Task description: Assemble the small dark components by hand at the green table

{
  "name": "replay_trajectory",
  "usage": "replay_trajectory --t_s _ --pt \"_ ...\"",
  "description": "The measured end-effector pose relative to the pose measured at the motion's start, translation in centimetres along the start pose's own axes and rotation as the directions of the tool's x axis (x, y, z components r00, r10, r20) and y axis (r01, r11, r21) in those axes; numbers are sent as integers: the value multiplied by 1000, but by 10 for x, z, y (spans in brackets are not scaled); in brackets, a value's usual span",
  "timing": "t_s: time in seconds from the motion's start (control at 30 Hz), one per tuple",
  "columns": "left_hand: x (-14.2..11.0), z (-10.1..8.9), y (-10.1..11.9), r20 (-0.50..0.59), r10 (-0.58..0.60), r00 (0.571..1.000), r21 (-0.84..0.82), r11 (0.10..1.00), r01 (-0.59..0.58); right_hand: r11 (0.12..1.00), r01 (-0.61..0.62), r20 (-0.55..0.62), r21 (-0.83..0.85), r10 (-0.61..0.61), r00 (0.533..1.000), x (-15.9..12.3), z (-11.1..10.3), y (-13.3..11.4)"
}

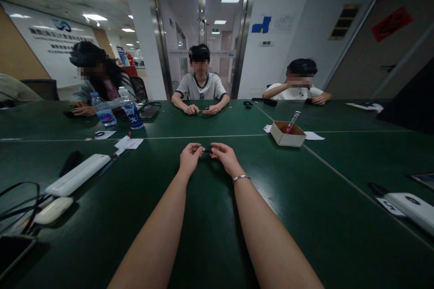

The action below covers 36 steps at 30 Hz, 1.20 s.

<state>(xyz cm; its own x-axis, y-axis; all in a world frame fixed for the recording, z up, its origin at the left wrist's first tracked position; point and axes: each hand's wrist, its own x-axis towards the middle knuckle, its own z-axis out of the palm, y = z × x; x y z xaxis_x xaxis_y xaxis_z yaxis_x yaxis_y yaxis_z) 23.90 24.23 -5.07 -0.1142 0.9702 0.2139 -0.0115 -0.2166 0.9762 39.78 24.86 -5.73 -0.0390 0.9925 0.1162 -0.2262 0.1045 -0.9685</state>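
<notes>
Just past the middle of the green table, a small black stick with a pale metallic end, which looks like a USB drive [208, 150], is held level between my two hands. My left hand [190, 157] pinches its pale end between thumb and fingers. On the black end, the fingertips of my right hand [224, 156] are closed. A silvery bracelet [241, 177] circles my right wrist. The fingertips hide part of the stick, so its finer details cannot be made out.
An open cardboard box [287, 139] with a tube stands ahead right. Two plastic bottles [131, 110] are ahead left. A white power bank [77, 175], cables and a phone [15, 253] lie left; another white device [412, 205] is right. Several people sit across the table [210, 244].
</notes>
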Motion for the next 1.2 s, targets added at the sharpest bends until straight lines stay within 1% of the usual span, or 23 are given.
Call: replay_trajectory --t_s 0.23,0.4,0.53,0.73,1.03,1.1,1.2 --pt "1 0 -4 -27 -40 999 8 999 40 998 21 45 53 -23 999 2 -3 4" --pt "0 -2 -4 -16 -32 999 37 999 33 997 16 68 81 -22 997 2 -4 4" --pt "-2 -4 0 3 -54 999 85 995 53 996 31 80 82 -37 996 1 -4 3" --pt "-3 -5 3 11 -62 998 96 994 60 996 45 98 72 -52 994 1 -4 3" --pt "-1 -6 1 -25 -126 992 191 973 128 996 63 137 70 -72 988 0 -6 2" --pt "-1 -6 0 -35 -115 993 231 966 120 995 56 144 78 -67 987 -1 -6 2" --pt "-2 -5 -2 -43 -65 997 308 949 75 993 21 178 114 -41 983 -2 -6 -1"
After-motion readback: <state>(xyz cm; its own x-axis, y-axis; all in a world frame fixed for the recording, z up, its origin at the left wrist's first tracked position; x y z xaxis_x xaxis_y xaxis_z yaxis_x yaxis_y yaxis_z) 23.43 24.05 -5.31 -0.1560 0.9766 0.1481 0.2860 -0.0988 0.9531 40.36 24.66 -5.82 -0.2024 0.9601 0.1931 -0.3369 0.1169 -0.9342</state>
